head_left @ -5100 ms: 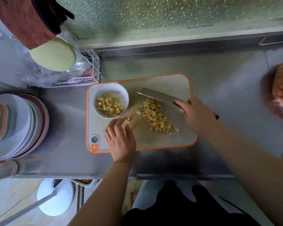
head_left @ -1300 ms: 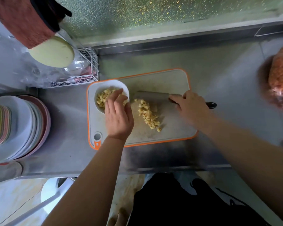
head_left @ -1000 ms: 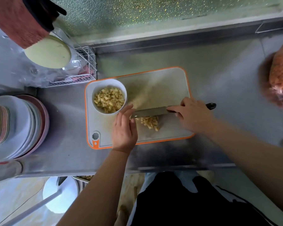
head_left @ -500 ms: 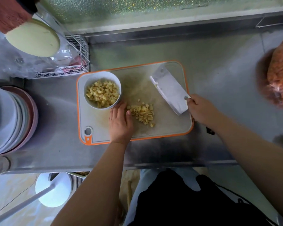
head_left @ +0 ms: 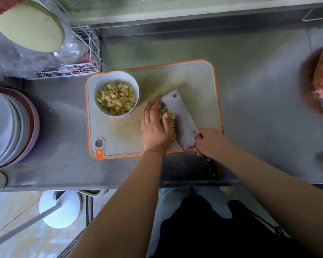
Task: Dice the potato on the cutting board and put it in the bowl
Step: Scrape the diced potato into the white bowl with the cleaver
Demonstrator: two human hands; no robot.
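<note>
Cutting board [head_left: 119, 135]: one, grey with an orange rim, on my steel counter [head_left: 250, 90].
Bowl [head_left: 116, 77]: one, white, standing on the board's far-left corner, holding a heap of diced potato [head_left: 116, 98].
Loose dice [head_left: 169, 118]: one small pile, too many pieces to count, on the board just right of the bowl, squeezed between my left palm and the blade.
Cleaver [head_left: 181, 116]: one, its broad blade lying nearly flat on the board, edge against the pile.
My left hand [head_left: 154, 127]: fingers straight and together, thumb out, flat side pressed against the pile; it grips nothing.
My right hand [head_left: 210, 143]: curled around the cleaver's dark handle at the board's near-right corner.
Plates [head_left: 8, 127]: one stack at the left, edges too blurred for me to count.
Wire rack [head_left: 82, 58]: one, behind the board on the left.
Orange bag [head_left: 322, 84]: one, far right.
</note>
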